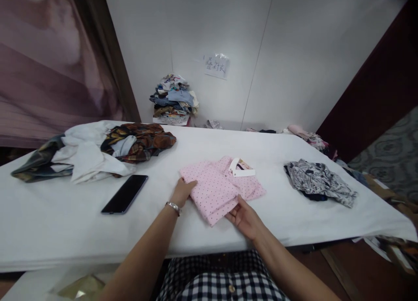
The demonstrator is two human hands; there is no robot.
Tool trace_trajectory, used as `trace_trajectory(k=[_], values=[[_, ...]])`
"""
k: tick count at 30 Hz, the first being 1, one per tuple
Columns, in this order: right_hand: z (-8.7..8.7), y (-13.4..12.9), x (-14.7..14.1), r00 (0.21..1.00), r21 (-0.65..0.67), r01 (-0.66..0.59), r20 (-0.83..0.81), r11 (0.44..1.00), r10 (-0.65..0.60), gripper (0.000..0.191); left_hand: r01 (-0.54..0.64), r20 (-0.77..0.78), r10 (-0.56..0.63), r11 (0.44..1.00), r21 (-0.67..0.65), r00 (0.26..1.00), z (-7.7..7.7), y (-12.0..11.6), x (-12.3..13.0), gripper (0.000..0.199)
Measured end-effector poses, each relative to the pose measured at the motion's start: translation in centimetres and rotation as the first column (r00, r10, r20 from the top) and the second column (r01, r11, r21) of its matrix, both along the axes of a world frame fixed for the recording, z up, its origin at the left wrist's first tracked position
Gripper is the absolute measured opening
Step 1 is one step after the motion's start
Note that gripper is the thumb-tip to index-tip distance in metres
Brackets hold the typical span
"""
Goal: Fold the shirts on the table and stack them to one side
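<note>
A pink shirt [212, 188] with small dark dots and a white collar [242, 172] lies partly folded on the white-covered table [156, 231]. Its collar points toward the far right. My left hand [183, 191] grips the shirt's left edge, thumb on top and the other fingers mostly hidden. At the near right edge, my right hand [243, 216] pinches the cloth between its thumb on top and fingers underneath. Left of the shirt lies a dark phone [125, 194], screen up.
White and plaid garments [91, 151] lie heaped at the left. A black-and-white patterned garment [320, 179] sits crumpled at the right, over dark cloth. Behind the table stands a tall stack of clothes [174, 98] against the wall, beside a paper sign [216, 66].
</note>
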State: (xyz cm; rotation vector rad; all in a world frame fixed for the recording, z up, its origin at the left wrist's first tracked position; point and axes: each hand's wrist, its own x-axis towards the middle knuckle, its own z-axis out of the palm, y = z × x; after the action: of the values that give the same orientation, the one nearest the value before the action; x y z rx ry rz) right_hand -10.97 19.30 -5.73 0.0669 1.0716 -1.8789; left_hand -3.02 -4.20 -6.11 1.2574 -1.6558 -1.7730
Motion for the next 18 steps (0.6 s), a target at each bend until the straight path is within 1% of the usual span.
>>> trace_trajectory(k=[2, 3, 5, 6, 7, 8, 10, 11, 12, 14, 15, 16, 17, 18], values=[[0.0, -0.1, -0.1, 1.0, 0.009, 0.01, 0.019, 1.0, -0.01, 0.033, 0.073, 0.016, -0.073, 0.997, 0.002, 0.997, 0.1, -0.2, 0.4, 0.059], [0.1, -0.1, -0.1, 0.999, 0.015, 0.009, 0.031, 1.0, -0.01, 0.032, 0.124, 0.057, -0.123, 0.992, -0.019, 0.991, 0.3, -0.4, 0.7, 0.06], [0.4, 0.3, -0.1, 0.998, 0.027, -0.017, 0.058, 0.999, 0.015, 0.03, 0.23, 0.222, -0.201, 0.967, -0.112, 0.954, 0.9, -1.4, 1.2, 0.063], [0.5, 0.5, -0.1, 0.997, 0.044, -0.041, 0.063, 0.998, 0.038, 0.03, 0.272, 0.329, -0.201, 0.944, -0.187, 0.923, 1.3, -2.2, 1.4, 0.066], [0.6, 0.9, -0.1, 0.997, 0.071, -0.067, 0.053, 0.995, 0.063, 0.029, 0.298, 0.426, -0.159, 0.912, -0.282, 0.89, 1.8, -3.0, 1.5, 0.068], [0.8, 1.2, -0.1, 0.996, 0.106, -0.087, 0.023, 0.991, 0.085, 0.03, 0.311, 0.499, -0.087, 0.869, -0.385, 0.862, 2.4, -3.9, 1.5, 0.069], [0.9, 2.1, -0.2, 0.993, 0.186, -0.081, -0.071, 0.979, 0.095, 0.03, 0.32, 0.55, 0.053, 0.765, -0.559, 0.833, 3.8, -5.5, 0.8, 0.066], [0.9, 2.6, -0.3, 0.991, 0.22, -0.05, -0.113, 0.974, 0.077, 0.031, 0.332, 0.547, 0.085, 0.715, -0.616, 0.833, 4.5, -6.0, 0.1, 0.064], [0.9, 3.0, -0.4, 0.989, 0.245, -0.012, -0.139, 0.969, 0.048, 0.032, 0.354, 0.537, 0.084, 0.666, -0.657, 0.839, 5.1, -6.4, -0.8, 0.061], [0.7, 3.9, -0.7, 0.992, 0.266, 0.041, -0.127, 0.963, -0.007, 0.037, 0.45, 0.541, 0.0, 0.556, -0.699, 0.841, 6.0, -6.4, -3.2, 0.058], [0.7, 4.2, -0.9, 0.994, 0.265, 0.051, -0.103, 0.963, -0.025, 0.039, 0.518, 0.566, -0.061, 0.493, -0.699, 0.822, 6.2, -6.1, -4.6, 0.057], [0.6, 4.3, -0.9, 0.996, 0.255, 0.049, -0.08, 0.966, -0.029, 0.039, 0.603, 0.615, -0.13, 0.432, -0.671, 0.778, 6.3, -5.7, -6.1, 0.058], [0.6, 4.3, -1.0, 0.998, 0.238, 0.035, -0.062, 0.971, -0.021, 0.038, 0.689, 0.674, -0.197, 0.384, -0.615, 0.712, 6.3, -5.2, -7.5, 0.06], [0.7, 4.2, -0.9, 0.999, 0.214, 0.013, -0.05, 0.977, -0.002, 0.037, 0.764, 0.73, -0.254, 0.353, -0.541, 0.634, 6.2, -4.8, -8.9, 0.063]])
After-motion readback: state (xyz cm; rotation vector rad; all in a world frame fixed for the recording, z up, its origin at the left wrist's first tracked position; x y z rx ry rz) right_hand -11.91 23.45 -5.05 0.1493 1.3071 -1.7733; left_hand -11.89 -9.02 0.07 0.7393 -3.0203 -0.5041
